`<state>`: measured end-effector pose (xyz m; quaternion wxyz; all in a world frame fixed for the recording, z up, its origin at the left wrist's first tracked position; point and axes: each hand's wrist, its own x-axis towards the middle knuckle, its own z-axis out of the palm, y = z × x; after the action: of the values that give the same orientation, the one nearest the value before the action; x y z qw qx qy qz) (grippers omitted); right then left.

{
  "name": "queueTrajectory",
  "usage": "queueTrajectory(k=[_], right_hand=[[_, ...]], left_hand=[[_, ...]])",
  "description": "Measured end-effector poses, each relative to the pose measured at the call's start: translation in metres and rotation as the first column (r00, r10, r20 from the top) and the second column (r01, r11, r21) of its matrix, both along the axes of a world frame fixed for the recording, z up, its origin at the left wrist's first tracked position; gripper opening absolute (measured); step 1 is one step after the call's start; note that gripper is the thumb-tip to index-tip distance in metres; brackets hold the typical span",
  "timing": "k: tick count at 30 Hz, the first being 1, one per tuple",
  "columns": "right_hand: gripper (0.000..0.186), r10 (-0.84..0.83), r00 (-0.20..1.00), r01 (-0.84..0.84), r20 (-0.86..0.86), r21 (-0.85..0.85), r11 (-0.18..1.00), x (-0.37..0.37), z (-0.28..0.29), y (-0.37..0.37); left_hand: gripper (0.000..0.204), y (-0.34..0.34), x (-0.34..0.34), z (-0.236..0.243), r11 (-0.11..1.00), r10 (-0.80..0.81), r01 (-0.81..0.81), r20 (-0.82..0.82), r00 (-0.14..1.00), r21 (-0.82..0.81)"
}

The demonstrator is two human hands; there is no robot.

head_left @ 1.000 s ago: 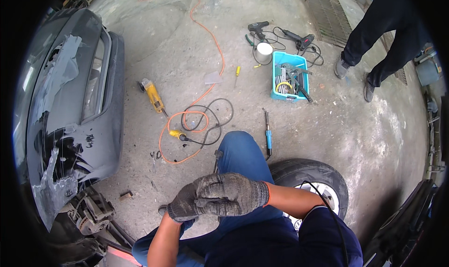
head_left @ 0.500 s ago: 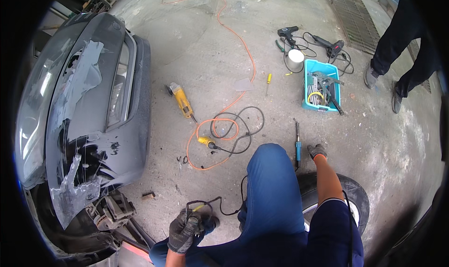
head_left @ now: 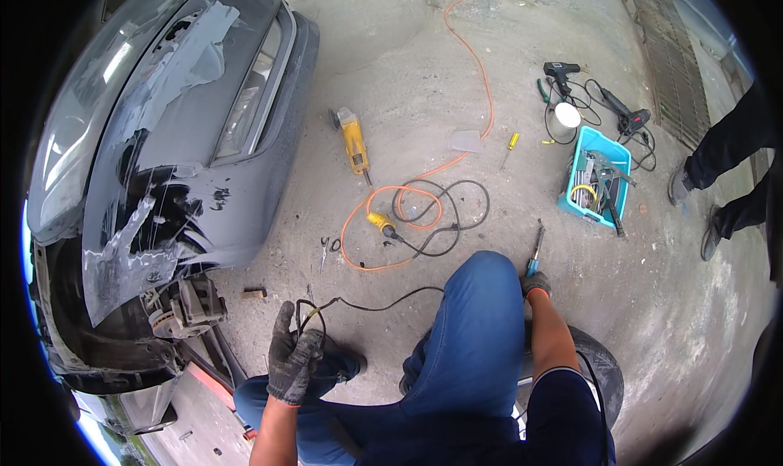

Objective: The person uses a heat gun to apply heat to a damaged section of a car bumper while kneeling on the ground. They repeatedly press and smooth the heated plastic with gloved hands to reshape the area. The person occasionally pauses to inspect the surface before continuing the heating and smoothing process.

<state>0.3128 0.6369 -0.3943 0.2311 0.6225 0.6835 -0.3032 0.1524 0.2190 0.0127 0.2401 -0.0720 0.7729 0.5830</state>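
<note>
On the concrete floor | black cable (head_left: pixel 359 304) is clamped in gloved left hand (head_left: pixel 294 360), lifted off grit | blue-handled screwdriver (head_left: pixel 534 254) is touched by right hand (head_left: pixel 536 285), finger closure cannot be told.

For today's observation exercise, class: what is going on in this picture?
A person in blue trousers sits on a tyre on a concrete floor beside a damaged dark car. The gloved left hand holds a thin black cable. The gloved right hand is at a blue-handled tool lying on the floor. A yellow angle grinder, an orange extension cord and a blue tray of tools lie farther out.
</note>
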Motion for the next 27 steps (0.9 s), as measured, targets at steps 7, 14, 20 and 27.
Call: queueTrajectory(k=[7, 14, 20, 27], right_hand=[[0.024, 0.118, 0.761, -0.039, -0.638, 0.137, 0.990, -0.067, 0.042, 0.008], [0.014, -0.542, -0.003, -0.130, -0.840, -0.537, 0.833, -0.198, 0.214, 0.013], [0.016, -0.678, 0.150, -0.524, -0.720, -0.640, 0.563, -0.173, 0.314, -0.106], [0.020, -0.541, 0.210, -0.614, -0.814, -0.541, 0.575, -0.131, 0.355, -0.183]], left_hand=[[0.051, -0.015, -0.015, 0.001, 0.998, -0.041, 0.044, -0.064, 0.997, 0.053], [0.038, -0.009, -0.024, 0.011, 0.988, -0.137, 0.135, 0.019, 0.990, 0.081], [0.044, 0.014, -0.025, 0.002, 0.966, -0.228, 0.236, -0.084, 0.970, 0.102], [0.042, 0.067, -0.017, 0.035, 0.845, -0.530, 0.528, 0.009, 0.848, -0.084]])
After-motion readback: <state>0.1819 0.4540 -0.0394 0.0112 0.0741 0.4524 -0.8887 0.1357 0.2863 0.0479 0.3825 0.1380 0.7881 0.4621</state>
